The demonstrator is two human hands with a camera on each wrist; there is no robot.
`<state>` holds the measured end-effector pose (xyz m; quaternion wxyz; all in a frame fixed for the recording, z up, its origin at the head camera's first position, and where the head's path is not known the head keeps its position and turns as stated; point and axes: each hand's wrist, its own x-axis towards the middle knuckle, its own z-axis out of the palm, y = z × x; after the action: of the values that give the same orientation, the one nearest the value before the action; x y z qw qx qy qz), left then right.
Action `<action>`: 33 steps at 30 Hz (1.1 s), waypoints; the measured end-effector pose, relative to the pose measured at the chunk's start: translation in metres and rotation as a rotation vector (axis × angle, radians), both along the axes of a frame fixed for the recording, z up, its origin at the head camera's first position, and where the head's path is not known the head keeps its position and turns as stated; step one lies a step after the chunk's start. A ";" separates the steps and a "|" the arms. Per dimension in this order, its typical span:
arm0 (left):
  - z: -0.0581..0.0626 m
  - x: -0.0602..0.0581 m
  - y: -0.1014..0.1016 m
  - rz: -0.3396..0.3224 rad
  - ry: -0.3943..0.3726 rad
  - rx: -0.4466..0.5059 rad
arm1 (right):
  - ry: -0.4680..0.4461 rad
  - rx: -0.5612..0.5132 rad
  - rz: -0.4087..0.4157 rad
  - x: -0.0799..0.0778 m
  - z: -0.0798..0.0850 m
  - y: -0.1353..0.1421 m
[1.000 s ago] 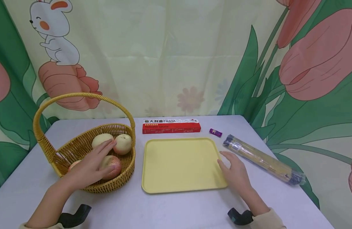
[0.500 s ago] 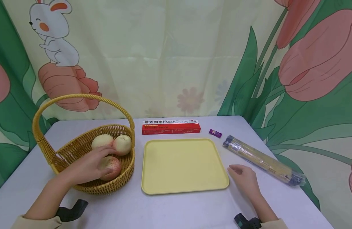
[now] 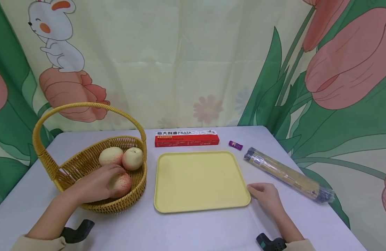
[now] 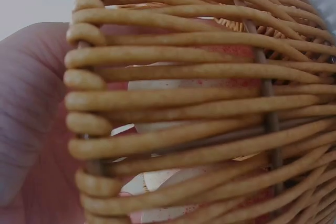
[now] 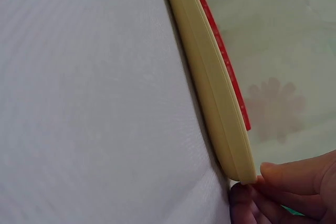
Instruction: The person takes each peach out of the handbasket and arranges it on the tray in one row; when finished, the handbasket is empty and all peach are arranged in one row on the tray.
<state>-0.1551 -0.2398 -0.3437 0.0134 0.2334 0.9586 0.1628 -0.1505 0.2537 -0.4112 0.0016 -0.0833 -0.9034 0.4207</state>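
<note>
**A:** What are the fingers doing on your feed?

**B:** Left hand (image 3: 97,183) first: from my remote seat I see its fingers (image 3: 113,169) curled round a reddish peach (image 3: 124,185) at the near side of the basket (image 3: 137,196), so yeah, gripping it. My left wrist cam is mostly wicker, with red and pale patches showing through the gaps.

**A:** And the right hand (image 3: 268,198)?

**B:** Pinching the yellow tray (image 3: 202,181) by its near right corner, thumb (image 5: 294,176) on the upper side. The tray lies on the pale tabletop (image 3: 199,232), just beside the basket.

**A:** Anything else in the basket?

**B:** Two paler peaches side by side behind the gripped one: this one (image 3: 111,156) and that one (image 3: 132,159). Tall handle (image 3: 89,105) arches over the lot.

**A:** Further out?

**B:** Red and white pasta box (image 3: 186,139) behind the tray, tiny purple packet (image 3: 235,145) near the box's right end, long clear-wrapped bundle (image 3: 288,175) slanting along the right. Past the tabletop I've got a curtain (image 3: 168,62) with a cartoon rabbit (image 3: 62,52) and big tulips.
</note>
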 end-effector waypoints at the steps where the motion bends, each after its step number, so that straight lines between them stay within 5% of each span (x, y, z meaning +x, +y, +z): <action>1: 0.000 -0.001 0.000 -0.007 0.002 -0.009 | -0.003 -0.006 0.000 0.000 -0.001 0.000; 33: -0.003 -0.015 -0.003 -0.051 -0.019 -0.061 | 0.007 0.003 0.045 -0.005 -0.006 0.006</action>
<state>-0.1697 -0.2423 -0.3470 0.0337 0.2558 0.9567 0.1350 -0.1553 0.2597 -0.4174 -0.0045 -0.0613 -0.9057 0.4195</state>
